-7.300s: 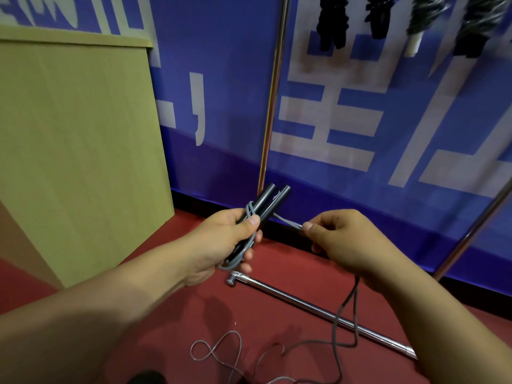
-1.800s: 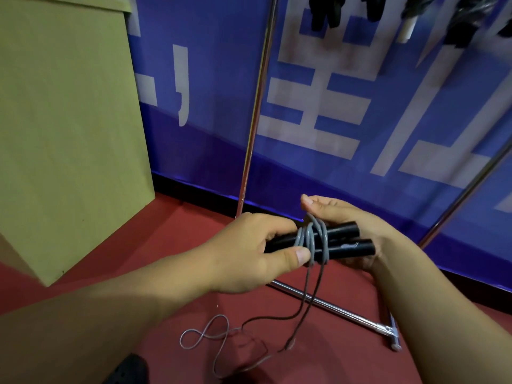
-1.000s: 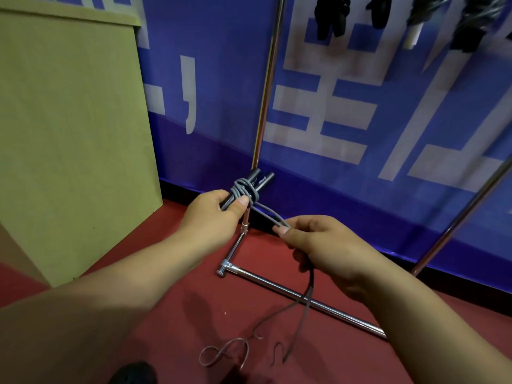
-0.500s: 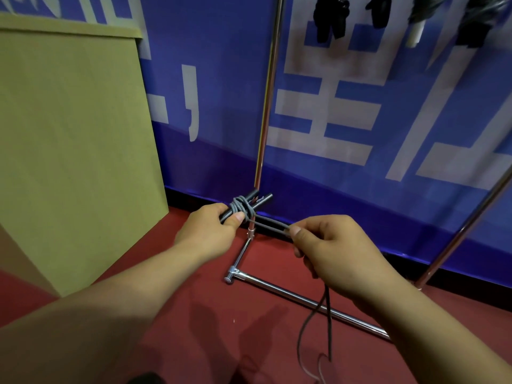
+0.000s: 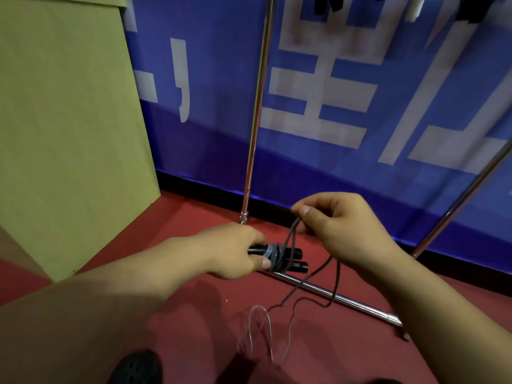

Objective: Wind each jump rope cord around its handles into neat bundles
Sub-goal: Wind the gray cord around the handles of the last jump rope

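Left hand: your left hand point(image 5: 232, 252) curls round the two black handles point(image 5: 291, 259), held side by side and lying level, their free ends pointing right; your thumb presses the near edge of the wraps.
Right hand: your right hand point(image 5: 343, 231) sits up and to the right of the handles, with thumb and forefinger pinching the cord point(image 5: 333, 281) where it rises from the bundle.
Where the rope is: in mid-air between your hands, above the red floor point(image 5: 194, 314), in front of the chrome base bar point(image 5: 346, 299) of the rack.
Done so far: a tight band of grey turns point(image 5: 274, 257) already rings both handles near the middle; they look snug and fairly even, though blur makes an exact count impossible.
Left to do: a good length of slack hangs from your right hand, drops to the floor and loops loosely near your shoe point(image 5: 135, 367). By my judgement you are somewhere past the start but short of finished on this rope.
Next need: keep the cord taut as each turn goes on, laying it beside the last, then tuck the tail.
Risk: the floor loops may snag on the base bar.
Other ropes: none shows here, so I cannot say how many remain.
Surroundings: a blue banner point(image 5: 360, 167) stands far; a yellow-green panel point(image 5: 69, 120) fills the left.
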Demonstrator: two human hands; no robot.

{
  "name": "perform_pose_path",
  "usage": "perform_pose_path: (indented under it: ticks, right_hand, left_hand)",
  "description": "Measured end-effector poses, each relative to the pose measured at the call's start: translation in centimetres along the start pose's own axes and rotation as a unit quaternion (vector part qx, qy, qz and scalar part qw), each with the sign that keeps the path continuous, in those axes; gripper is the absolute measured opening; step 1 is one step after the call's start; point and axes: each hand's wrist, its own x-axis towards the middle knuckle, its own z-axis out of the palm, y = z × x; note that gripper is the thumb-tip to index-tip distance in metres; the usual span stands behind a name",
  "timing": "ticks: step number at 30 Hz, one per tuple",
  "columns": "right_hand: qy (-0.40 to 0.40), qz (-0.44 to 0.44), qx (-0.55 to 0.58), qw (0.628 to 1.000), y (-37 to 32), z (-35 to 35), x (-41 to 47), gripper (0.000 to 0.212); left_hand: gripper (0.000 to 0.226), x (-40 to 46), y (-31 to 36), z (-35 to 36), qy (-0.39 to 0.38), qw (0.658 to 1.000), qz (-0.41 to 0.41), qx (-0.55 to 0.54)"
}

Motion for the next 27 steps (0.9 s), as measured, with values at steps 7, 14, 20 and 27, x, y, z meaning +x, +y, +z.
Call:
perform_pose_path:
  ticks: [7,14,20,27]
  right_hand:
    - [0.028,-0.003,-0.008,1.000,1.1,-0.3,0.9,0.016]
    - [-0.002,-0.005,-0.063,0.998,2.2,-1.2,2.0,0.016]
    - [-0.058,0.007,0.010,0.998,2.1,-1.5,2.6,0.017]
    - [-0.061,0.060,0.070,0.994,2.0,-2.1,2.9,0.018]
  left_hand:
    - [0.023,-1.1,2.9,0.1,0.027,0.994,0.106,0.029]
    - [0.027,-2.1,3.2,-0.6,0.080,0.985,0.154,0.008]
    - [0.036,-2.3,2.7,-0.9,0.062,0.965,0.180,-0.180]
    - [0.039,-2.8,2.0,-1.8,0.011,0.931,0.167,-0.324]
